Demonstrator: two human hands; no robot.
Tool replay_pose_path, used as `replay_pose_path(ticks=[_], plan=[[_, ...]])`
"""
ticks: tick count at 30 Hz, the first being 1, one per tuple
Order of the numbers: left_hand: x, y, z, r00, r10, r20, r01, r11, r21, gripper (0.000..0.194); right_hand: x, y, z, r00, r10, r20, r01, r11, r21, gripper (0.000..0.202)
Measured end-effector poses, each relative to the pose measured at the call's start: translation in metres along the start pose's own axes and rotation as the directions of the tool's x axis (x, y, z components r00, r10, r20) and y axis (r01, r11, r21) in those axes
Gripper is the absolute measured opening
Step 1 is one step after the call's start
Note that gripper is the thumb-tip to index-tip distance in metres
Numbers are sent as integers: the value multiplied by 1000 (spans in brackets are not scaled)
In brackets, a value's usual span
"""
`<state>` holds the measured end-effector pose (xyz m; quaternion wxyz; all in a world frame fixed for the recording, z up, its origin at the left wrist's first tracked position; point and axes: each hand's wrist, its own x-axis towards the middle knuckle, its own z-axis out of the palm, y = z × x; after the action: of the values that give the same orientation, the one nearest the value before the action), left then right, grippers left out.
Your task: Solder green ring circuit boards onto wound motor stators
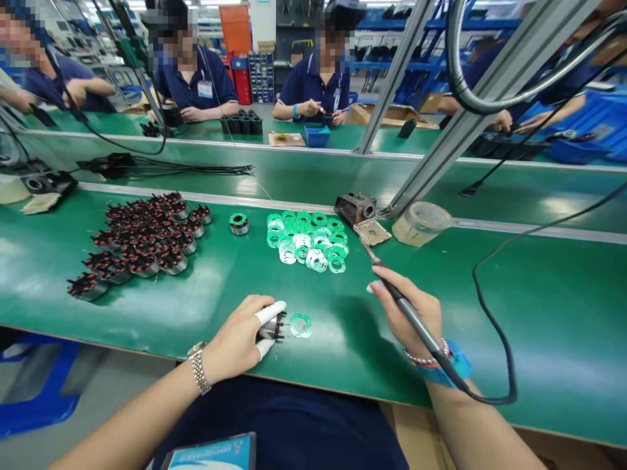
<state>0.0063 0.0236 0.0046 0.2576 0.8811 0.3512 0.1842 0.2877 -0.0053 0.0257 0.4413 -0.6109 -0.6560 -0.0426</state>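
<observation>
The left hand point(235, 336) is clamped on a stator point(271, 326), thumb and finger in white covers pressing its sides, so the part lies tipped over with its prongs toward the right hand point(414, 313). Just beyond those fingertips, on the bench point(553, 313), a single board point(300, 325) lies flat, close to the prongs; whether they touch, I cannot tell. The right hand, well apart from the left, is closed around an iron point(404, 303). Ahead of it, the tip is at the edge of the sponge point(373, 232), contact unclear, with the stand point(356, 207) just beyond and the cup point(420, 225) to its right.

The board pile point(313, 241) lies ahead, between the hands, near the tip. A leftward slip of the right hand could scorch a board there. The cord point(509, 365) loops beside the right wrist; a snag could jerk the iron, perhaps toward the left fingers, whose thin covers would likely give little protection from heat. The stator's curved side could roll if the left grip loosens, and its prongs might bend or push the loose board if pressed against it.
</observation>
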Motion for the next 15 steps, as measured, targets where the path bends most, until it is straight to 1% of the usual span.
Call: replay_pose_path(ticks=[3, 8, 12, 15], plan=[[3, 1, -2, 999, 9, 48, -10, 1000, 28, 67, -7, 4, 2, 1000, -6, 21, 6, 1000, 18, 20], [2, 2, -4, 997, -37, 61, 36, 999, 21, 71, -10, 9, 2, 1000, -24, 20, 23, 998, 56, 20], [0, 2, -4, 996, -46, 71, 46, 999, 12, 73, -12, 8, 2, 998, -15, 56, 12, 999, 44, 21], [0, 1, -3, 995, -50, 89, 50, 999, 7, 73, -12, 6, 2, 998, -31, 61, 28, 998, 51, 21]])
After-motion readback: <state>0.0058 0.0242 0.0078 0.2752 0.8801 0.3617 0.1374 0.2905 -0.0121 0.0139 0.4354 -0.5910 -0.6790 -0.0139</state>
